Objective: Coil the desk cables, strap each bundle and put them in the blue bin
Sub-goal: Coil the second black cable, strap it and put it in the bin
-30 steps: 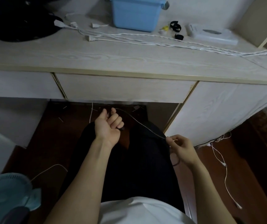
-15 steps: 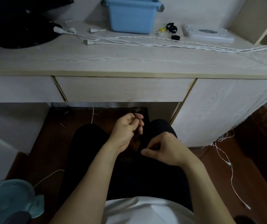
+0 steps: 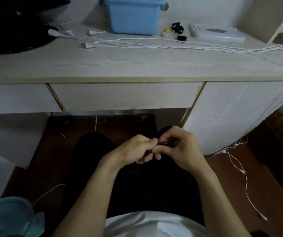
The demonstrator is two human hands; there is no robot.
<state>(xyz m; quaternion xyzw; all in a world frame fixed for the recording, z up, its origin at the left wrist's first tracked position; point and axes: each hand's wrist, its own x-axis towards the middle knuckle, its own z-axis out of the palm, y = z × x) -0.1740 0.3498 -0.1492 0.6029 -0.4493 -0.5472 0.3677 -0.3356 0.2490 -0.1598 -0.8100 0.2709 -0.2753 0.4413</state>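
Observation:
Over my lap, my left hand and my right hand meet, and both grip a small bundle of black cable between their curled fingers. Most of that bundle is hidden by the fingers. On the desk above, several long white cables lie stretched from left to right, with plugs at their left ends. The blue bin stands at the back of the desk. Black straps lie to the right of the bin.
A flat white device lies at the back right of the desk, a dark bag at the back left. A white cable trails over the wooden floor on the right. A pale blue fan sits at bottom left.
My hands came together over my lap. The right hand moved left from the thin cable it pinched at my right knee, and both now hold the black bundle.

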